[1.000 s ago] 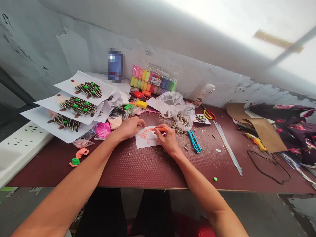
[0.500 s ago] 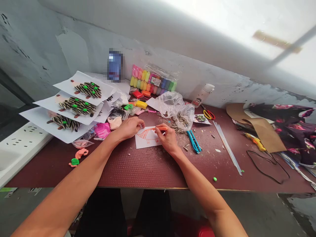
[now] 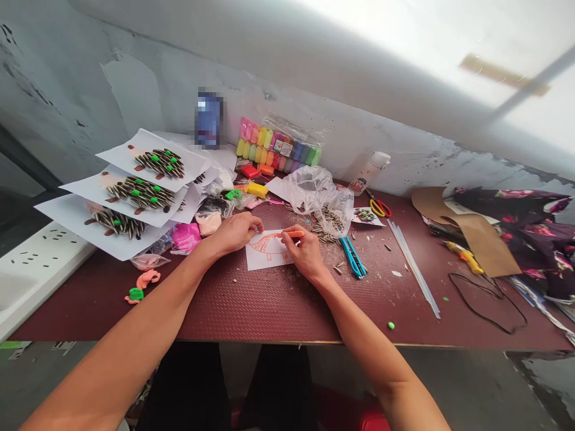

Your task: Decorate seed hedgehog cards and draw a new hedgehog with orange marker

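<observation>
My right hand (image 3: 305, 248) is closed around an orange marker (image 3: 293, 234), its tip on a small white sheet of paper (image 3: 258, 261). An orange line drawing (image 3: 265, 242) of a rounded animal with short legs and a patterned back shows on the paper. At the sheet's upper left edge is my left hand (image 3: 240, 230), fingers curled and fingertips against the paper. Close by lie a pink packet of clay (image 3: 185, 238) and a pale peach lump (image 3: 209, 224). Sunflower seeds (image 3: 327, 224) spill from a clear plastic bag (image 3: 309, 188) beyond my right hand.
Seed-covered hedgehog pictures (image 3: 144, 194) are stacked at left beside a white power strip (image 3: 27, 269). At right are a blue-handled tool (image 3: 353, 258), scissors (image 3: 380, 208), clear glue sticks (image 3: 413, 269) and a yellow glue gun (image 3: 470, 261). A bottle (image 3: 371, 173) and clay packs (image 3: 278, 146) stand behind.
Both hands and the marker stay almost where they were on the paper. A tiny green bit near the glue sticks lies slightly farther back than before.
</observation>
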Available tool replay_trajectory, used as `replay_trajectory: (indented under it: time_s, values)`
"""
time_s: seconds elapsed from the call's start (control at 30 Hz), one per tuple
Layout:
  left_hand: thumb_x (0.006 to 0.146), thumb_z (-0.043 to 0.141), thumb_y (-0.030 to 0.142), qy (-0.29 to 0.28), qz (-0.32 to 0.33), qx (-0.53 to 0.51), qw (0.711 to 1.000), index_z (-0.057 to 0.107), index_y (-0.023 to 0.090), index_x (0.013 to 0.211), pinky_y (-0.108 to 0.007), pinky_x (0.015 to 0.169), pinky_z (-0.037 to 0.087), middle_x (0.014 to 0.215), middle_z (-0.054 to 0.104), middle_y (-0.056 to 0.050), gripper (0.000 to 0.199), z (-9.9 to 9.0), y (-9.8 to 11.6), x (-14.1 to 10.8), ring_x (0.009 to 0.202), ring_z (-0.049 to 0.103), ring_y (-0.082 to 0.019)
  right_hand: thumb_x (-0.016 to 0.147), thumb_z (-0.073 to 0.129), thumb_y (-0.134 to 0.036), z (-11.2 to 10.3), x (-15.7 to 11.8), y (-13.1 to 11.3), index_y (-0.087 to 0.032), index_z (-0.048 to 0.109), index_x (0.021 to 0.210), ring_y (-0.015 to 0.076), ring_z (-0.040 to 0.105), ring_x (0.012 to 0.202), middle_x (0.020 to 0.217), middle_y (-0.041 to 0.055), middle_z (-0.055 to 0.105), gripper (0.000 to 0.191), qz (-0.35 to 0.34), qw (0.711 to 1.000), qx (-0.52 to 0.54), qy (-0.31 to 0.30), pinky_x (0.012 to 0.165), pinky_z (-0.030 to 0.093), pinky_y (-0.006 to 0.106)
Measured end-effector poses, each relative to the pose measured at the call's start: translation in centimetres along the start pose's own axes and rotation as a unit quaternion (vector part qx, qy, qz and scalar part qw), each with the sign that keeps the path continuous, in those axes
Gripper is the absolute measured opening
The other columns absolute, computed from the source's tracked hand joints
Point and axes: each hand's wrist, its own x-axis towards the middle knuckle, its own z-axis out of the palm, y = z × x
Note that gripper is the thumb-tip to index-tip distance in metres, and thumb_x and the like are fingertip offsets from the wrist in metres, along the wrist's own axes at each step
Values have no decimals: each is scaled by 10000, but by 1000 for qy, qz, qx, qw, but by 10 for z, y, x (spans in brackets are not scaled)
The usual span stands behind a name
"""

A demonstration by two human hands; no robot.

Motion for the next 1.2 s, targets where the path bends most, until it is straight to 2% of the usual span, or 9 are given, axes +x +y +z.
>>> replay_trajectory:
  time_s: [0.2,0.43,0.7,0.97,1.2]
  values:
    - [851,546,192,-10,-4,1,1000,789,232,981,-296,770,499,972,733,-70,278,-1,1,0,831,657,-199,928,562,-368,0,0,1,-188,724,797,142,591,606,745,36,726,275,2,1000,3,6,610,430,264]
    - [837,548,195,3,-3,3,1000,789,229,971,-288,773,507,958,735,-65,278,1,0,0,830,660,-197,929,566,-372,-2,-1,-3,-188,735,802,139,589,605,752,34,733,280,2,1000,3,-2,613,438,265]
    - [844,556,183,-5,-10,4,1000,793,235,973,-297,774,497,979,736,-71,275,0,2,0,857,670,-217,921,546,-424,-6,3,4,-200,687,770,156,604,637,788,49,724,304,9,999,9,43,622,433,279]
    - [863,544,173,-16,-13,9,1000,792,237,1000,-302,777,488,1004,738,-74,291,-3,5,0,874,670,-218,922,556,-411,-3,2,1,-198,716,840,158,602,643,775,40,730,279,11,1000,13,15,627,428,274]
    - [871,548,163,-14,-15,14,1000,790,232,1003,-300,785,486,1009,737,-75,284,-3,5,-1,886,669,-218,927,558,-378,-3,3,4,-197,721,797,148,588,636,805,43,739,276,1,1000,4,17,622,421,268]
